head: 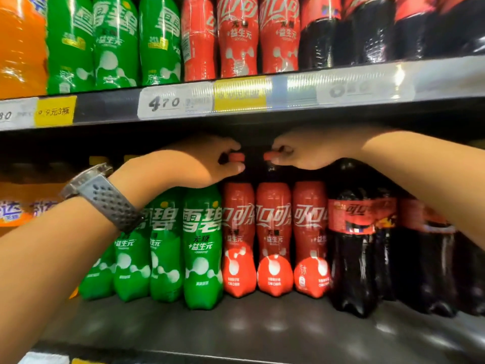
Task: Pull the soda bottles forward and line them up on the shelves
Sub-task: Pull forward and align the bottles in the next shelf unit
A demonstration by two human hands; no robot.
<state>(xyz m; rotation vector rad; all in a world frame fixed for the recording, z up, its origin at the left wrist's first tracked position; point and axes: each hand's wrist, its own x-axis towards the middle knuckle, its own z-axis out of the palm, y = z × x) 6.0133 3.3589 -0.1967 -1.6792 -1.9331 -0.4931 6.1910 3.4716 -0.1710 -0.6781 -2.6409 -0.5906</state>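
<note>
On the lower shelf (262,327) stand three red-wrapped cola bottles side by side. My left hand (199,161) pinches the red cap of the leftmost red bottle (238,240). My right hand (301,153) pinches the red cap of the middle red bottle (274,243). The third red bottle (311,240) stands untouched to their right. Several green soda bottles (202,248) stand just left of the red ones, partly behind my left forearm, which wears a grey watch. All these bottles sit back from the shelf's front edge.
Dark cola bottles (359,253) fill the lower shelf's right side, orange soda bottles (15,206) its far left. The upper shelf (288,101) with price tags hangs close above my hands and carries orange, green, red and dark bottles.
</note>
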